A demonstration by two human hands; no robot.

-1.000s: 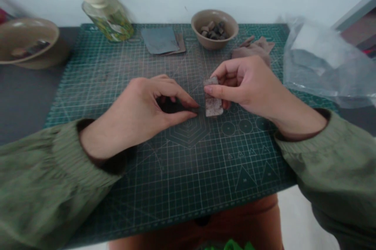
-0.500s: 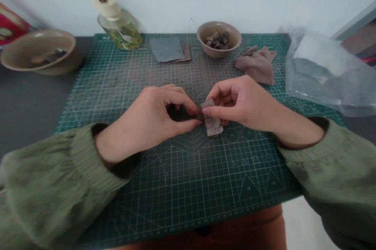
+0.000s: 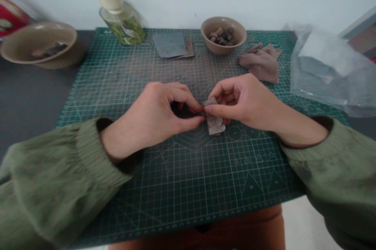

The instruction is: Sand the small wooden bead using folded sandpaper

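Note:
Over the middle of a green cutting mat (image 3: pixel 141 187), my right hand (image 3: pixel 243 99) pinches a small greyish-brown strip (image 3: pixel 216 123), worn and speckled, between thumb and fingers. My left hand (image 3: pixel 164 113) pinches a small dark piece (image 3: pixel 201 114) at its thumb and fingertips, right against the strip's left edge. Most of that piece is hidden by the fingers. The strip hangs tilted, its lower end pointing toward me.
Behind my hands are grey and brown sheets (image 3: pixel 170 45), a bowl of small blocks (image 3: pixel 223 48) and a crumpled brown cloth (image 3: pixel 261 64). A plastic bag (image 3: pixel 331 74) lies right. Left are a reed diffuser (image 3: pixel 125 23) and a larger bowl (image 3: pixel 58 60).
The whole view has shifted slightly, so the mat and bowls sit a little higher and further right. Both hands keep their pinch, with hardly any change between them.

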